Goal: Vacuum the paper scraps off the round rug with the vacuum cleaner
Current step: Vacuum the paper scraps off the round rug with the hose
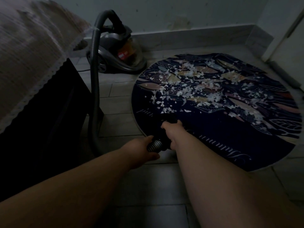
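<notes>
A dark round rug with a leaf pattern lies on the tiled floor at the right. White paper scraps are strewn across its middle and far half. A grey canister vacuum cleaner stands beyond the rug's left edge. Its ribbed hose arcs up from the canister and down to my hands. My left hand grips the ribbed hose end. My right hand grips the black nozzle handle, whose tip rests at the rug's near left edge, short of the scraps.
A bed with a lace-edged cover and a dark base fills the left side. A wall with a skirting board runs behind the vacuum. A white door frame stands at the far right.
</notes>
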Demonstrator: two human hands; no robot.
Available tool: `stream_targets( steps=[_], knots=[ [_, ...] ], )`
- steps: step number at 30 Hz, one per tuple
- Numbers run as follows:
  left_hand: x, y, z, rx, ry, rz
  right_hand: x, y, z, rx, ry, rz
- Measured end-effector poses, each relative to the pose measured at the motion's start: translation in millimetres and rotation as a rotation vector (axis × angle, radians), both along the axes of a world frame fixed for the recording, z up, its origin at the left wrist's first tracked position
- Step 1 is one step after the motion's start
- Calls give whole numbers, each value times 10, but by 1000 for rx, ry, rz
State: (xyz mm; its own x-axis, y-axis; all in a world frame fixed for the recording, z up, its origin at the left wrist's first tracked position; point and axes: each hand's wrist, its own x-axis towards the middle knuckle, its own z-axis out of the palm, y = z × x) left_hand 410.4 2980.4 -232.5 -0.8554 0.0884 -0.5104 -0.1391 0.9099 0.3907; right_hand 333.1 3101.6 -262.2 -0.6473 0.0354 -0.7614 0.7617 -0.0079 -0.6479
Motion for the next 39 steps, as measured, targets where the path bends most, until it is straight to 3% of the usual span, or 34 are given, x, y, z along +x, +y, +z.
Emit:
stream_targets(
  steps=[12, 39],
  knots=[
    [-121, 474, 64, 44, -24, -62, -59, 522, 48, 137, -49, -109],
    [-489, 1222, -47, 78, -73, -206, -126, 1350, 66, 163, -3, -301]
  ],
)
